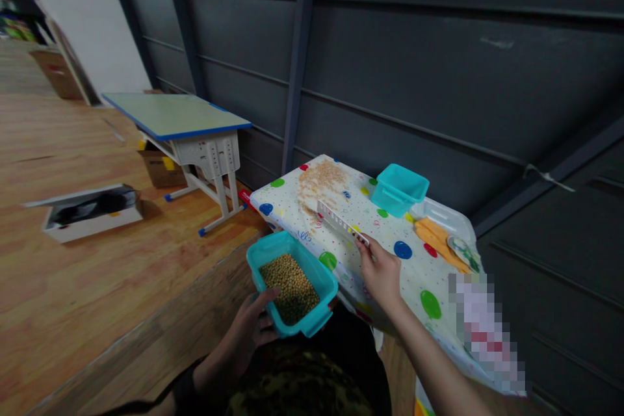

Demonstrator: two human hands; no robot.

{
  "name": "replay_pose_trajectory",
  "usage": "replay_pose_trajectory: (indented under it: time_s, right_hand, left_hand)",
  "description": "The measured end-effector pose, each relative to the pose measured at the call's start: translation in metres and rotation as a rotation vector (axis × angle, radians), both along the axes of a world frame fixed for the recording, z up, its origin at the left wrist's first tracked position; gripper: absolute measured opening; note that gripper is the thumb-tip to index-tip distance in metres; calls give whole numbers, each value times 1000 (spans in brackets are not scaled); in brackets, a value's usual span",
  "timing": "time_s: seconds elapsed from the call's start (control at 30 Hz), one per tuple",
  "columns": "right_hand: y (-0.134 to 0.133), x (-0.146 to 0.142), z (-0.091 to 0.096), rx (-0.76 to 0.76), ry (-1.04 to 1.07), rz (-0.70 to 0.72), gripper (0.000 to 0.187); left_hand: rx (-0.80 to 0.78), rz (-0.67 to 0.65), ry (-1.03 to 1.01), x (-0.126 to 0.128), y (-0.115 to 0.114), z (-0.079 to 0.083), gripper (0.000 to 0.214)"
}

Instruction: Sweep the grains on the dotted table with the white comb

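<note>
My left hand (256,325) grips a teal plastic tub (292,283) half full of tan beans, held just below the near edge of a small table. My right hand (380,270) pinches the end of a white flat ruler-like scraper (341,224) that lies on the table's spotted cloth (341,208). The scraper's far end rests beside a spread of loose beans or grain (322,182) at the far left of the cloth. A second teal tub (400,190) stands further back on the table and looks empty.
An orange cloth (436,237) and a white tray (451,218) lie at the table's right. A blue-edged desk (178,117) stands to the left on the wooden floor, with an open white box (90,211) near it. A dark panelled wall runs behind.
</note>
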State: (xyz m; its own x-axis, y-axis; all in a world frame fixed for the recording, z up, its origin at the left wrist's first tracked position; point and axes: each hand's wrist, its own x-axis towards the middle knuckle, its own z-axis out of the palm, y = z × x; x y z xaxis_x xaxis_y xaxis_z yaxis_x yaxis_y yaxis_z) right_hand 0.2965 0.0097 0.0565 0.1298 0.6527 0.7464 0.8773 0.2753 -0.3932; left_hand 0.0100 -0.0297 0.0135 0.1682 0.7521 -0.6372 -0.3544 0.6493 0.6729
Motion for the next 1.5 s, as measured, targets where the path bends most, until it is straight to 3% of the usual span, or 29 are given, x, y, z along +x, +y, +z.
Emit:
replay_pose_trajectory:
  time_s: [0.7,0.93,1.17,1.3,1.5]
  right_hand:
    - [-15,-6,-1,-18,89,155,27]
    - [-30,-22,6,-42,72,162,29]
    - [-48,-40,16,-25,16,260,29]
    - [-35,-37,19,0,41,189,28]
    - [22,-24,18,-53,98,33,43]
  left_hand:
    - [7,13,-17,-1,0,1,53]
    - [11,10,-18,-2,2,-6,65]
    - [28,17,-44,-3,-3,-2,62]
    - [18,18,-36,-3,-1,0,64]
    - [19,3,-5,-6,3,3,62]
